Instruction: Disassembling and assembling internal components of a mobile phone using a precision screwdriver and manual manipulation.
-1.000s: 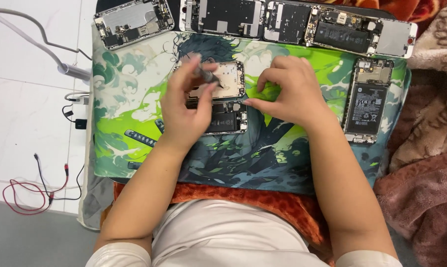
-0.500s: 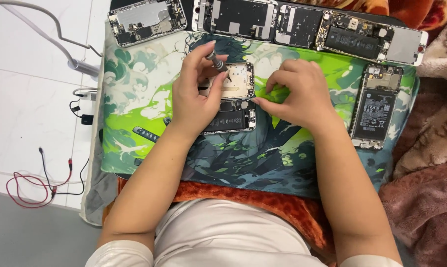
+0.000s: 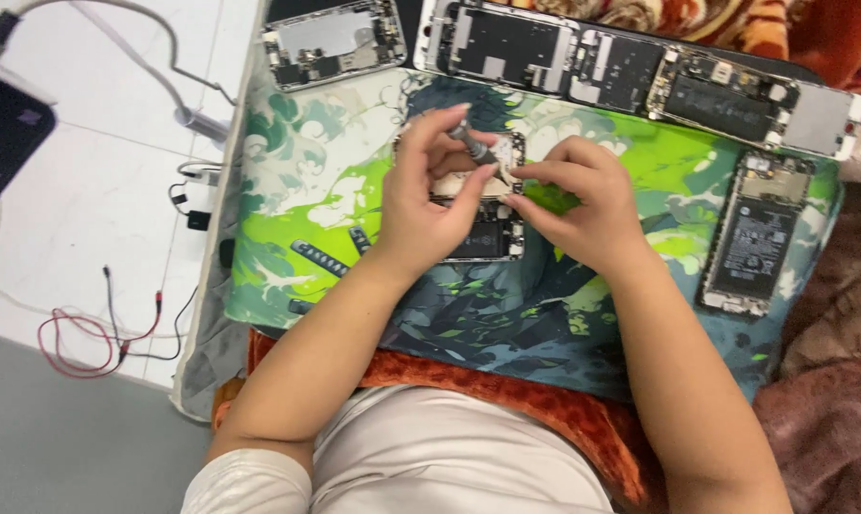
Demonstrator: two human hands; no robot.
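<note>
Head view, looking straight down: I see the opened phone (image 3: pixel 478 205) lying a little above the middle of the frame on a green and dark printed mat (image 3: pixel 307 190) that covers the tabletop. Its long axis runs up and down the picture, the end with the pale plate toward the top, the dark battery end toward the bottom.

The left hand (image 3: pixel 426 205) lies over the phone's left side, and its thumb and forefinger are pinched narrow around a small grey screwdriver (image 3: pixel 470 143), which slants from upper left down to the right, its tip near the phone's upper right corner. The right hand (image 3: pixel 583 205) rests on the mat just beside the phone's right edge, fingertips drawn together at that same corner; whether they pinch some tiny part there I cannot tell.

My judgement on handling: the phone is light, stiff and flat, with bare boards exposed, so fragile in the middle; I would take it by the long metal edges only. The screwdriver is light and slim, likely to roll, best held near its knurled neck.

Around them: a row of other opened phones (image 3: pixel 507 43) along the top of the frame, one more opened phone (image 3: pixel 749 238) at the right, dark tweezers (image 3: pixel 318 257) on the mat at left, and red and black cables (image 3: pixel 78 333) on the white floor at lower left.
</note>
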